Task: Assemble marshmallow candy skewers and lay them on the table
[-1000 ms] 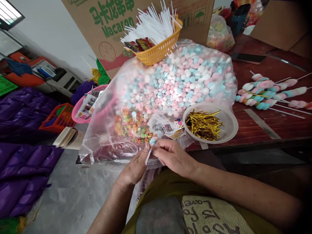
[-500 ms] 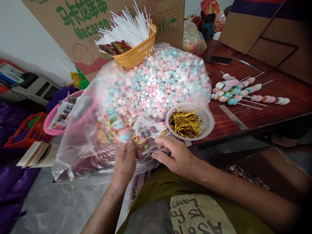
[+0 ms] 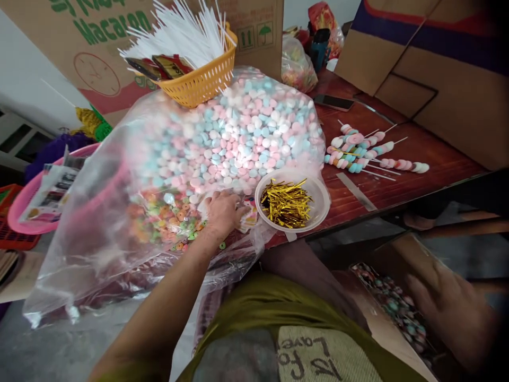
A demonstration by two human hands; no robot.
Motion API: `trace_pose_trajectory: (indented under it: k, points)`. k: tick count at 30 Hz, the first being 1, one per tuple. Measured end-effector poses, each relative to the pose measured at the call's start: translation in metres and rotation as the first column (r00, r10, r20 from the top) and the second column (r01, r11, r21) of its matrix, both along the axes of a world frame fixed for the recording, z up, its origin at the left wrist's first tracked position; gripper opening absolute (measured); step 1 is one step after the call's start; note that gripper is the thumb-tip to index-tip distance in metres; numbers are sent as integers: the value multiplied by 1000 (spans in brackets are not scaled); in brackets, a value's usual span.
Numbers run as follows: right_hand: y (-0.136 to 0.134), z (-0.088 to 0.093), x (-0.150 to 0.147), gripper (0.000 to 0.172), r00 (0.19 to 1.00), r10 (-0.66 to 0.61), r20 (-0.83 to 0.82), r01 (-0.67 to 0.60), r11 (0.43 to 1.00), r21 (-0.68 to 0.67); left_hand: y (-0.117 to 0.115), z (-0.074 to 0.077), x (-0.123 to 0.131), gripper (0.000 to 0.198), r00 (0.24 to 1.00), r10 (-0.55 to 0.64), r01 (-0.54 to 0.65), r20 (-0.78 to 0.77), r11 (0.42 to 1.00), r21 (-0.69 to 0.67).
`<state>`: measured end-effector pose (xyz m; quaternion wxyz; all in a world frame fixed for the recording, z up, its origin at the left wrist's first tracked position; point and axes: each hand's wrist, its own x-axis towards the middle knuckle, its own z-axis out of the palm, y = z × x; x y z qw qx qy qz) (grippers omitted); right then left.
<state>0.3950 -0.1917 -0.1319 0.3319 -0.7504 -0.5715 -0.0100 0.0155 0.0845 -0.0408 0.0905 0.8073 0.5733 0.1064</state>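
Observation:
My left hand (image 3: 223, 212) rests on the small printed packets (image 3: 248, 216) beside the bowl; its fingertips are partly hidden, and what they hold, if anything, cannot be made out. Around it lies the large clear bag (image 3: 79, 249) of pink, blue and white candies (image 3: 246, 132), with ring-shaped candies (image 3: 167, 217) to the left. A clear bowl (image 3: 324, 204) of gold twist ties (image 3: 286, 202) stands just right of that hand. Low at the right, my right hand (image 3: 449, 313) is blurred, over an open carton that holds wrapped candy skewers (image 3: 397, 307).
A yellow basket (image 3: 199, 85) of white sticks sits on the bag. Several candy skewers (image 3: 358, 148) and a phone (image 3: 334, 102) lie on the red table (image 3: 441, 143). Large cartons (image 3: 457, 79) stand behind, and a pink basin (image 3: 24, 212) is at the left.
My left hand has moved up onto the packets, and the candy skewer seen near it is gone from there. My right hand has gone from beside the bowl down to the carton. The view has shifted right.

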Motion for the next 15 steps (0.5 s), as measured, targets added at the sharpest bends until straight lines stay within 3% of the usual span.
trace_pose_trajectory:
  k: [1, 2, 3, 6, 9, 10, 12, 15]
  points:
    - [15, 14, -17, 21, 995, 11, 100, -15, 999, 43, 0, -3, -3, 20, 995, 23, -23, 94, 1000, 5]
    - [35, 30, -38, 24, 992, 87, 94, -92, 995, 43, 0, -3, -8, 20, 982, 40, -42, 182, 999, 6]
    - [57, 49, -61, 25, 989, 121, 84, -132, 980, 146, -1, -1, -15, 23, 966, 55, -59, 251, 998, 6]
    - [124, 106, -132, 28, 912, 370, 176, -410, 843, 348, -9, 17, -40, 32, 943, 31, -37, 331, 999, 12]
    - [180, 148, -189, 26, 834, 494, 245, -551, 726, 412, -19, 44, -56, 30, 927, -100, 93, 361, 995, 37]
    - [196, 156, -204, 28, 799, 542, 261, -601, 709, 369, -21, 51, -58, 29, 920, -159, 161, 357, 987, 25]
    - [223, 163, -230, 23, 709, 656, 258, -699, 702, 137, -23, 57, -58, 28, 900, -235, 268, 366, 963, -40]
    - [253, 153, -250, 9, 672, 725, 147, -704, 688, -177, -18, 45, -51, 25, 855, -148, 228, 497, 968, -104]
